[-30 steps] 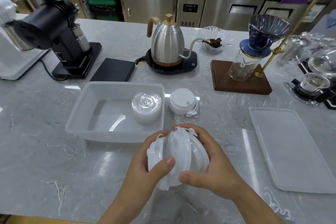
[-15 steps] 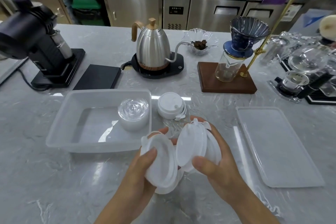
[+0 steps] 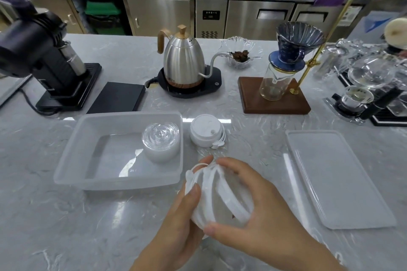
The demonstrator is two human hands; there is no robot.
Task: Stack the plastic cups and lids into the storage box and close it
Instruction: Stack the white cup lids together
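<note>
Both hands hold a bunch of white plastic lids [image 3: 217, 196] on edge above the counter, near the front. My left hand [image 3: 178, 224] grips them from the left, thumb on the outer lid. My right hand [image 3: 255, 211] wraps them from the right and top. The translucent storage box [image 3: 88, 160] lies open to the left of the hands. A stack of clear plastic cups [image 3: 160, 141], bottoms up, stands in its far right corner. Another stack of white lids [image 3: 206, 133] rests on the counter just right of the box. The box's flat lid [image 3: 334, 178] lies at the right.
Behind the box are a black scale [image 3: 119, 97], a black grinder [image 3: 44, 61] and a steel gooseneck kettle [image 3: 182, 64] on its base. A pour-over stand [image 3: 279, 92] on a wooden block, a glass dish [image 3: 241, 55] and glassware [image 3: 370, 86] fill the back right.
Half a second ago the hands held the lids apart in two groups. Now the two groups are pressed together into one bunch between both hands.
</note>
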